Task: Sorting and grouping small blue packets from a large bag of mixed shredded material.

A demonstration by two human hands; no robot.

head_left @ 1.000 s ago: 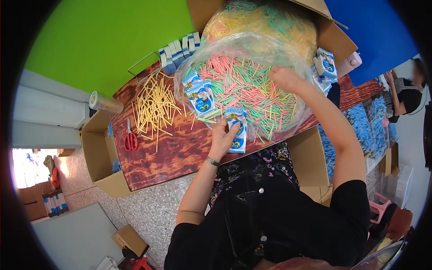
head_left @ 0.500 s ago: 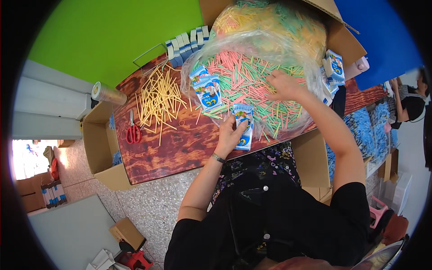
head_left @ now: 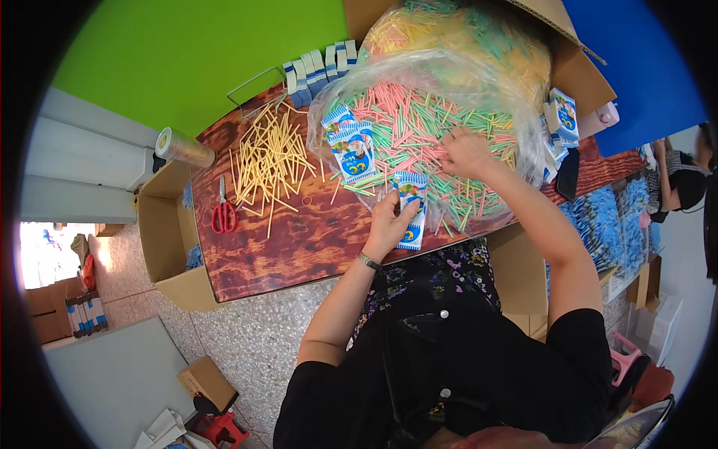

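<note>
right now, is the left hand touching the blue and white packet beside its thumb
Touching. The head view shows the left hand with its thumb pressed over the front of the packet.

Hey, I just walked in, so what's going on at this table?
A person's left hand holds blue-and-white packaging near the table's front edge. Their right hand is down among the loose, mostly pink and green sticks on a clear plastic bag; whether it grips any is hard to tell. More blue-and-white packets lie at the pile's left side. Further left are pale yellow sticks and red-handled scissors.
</note>
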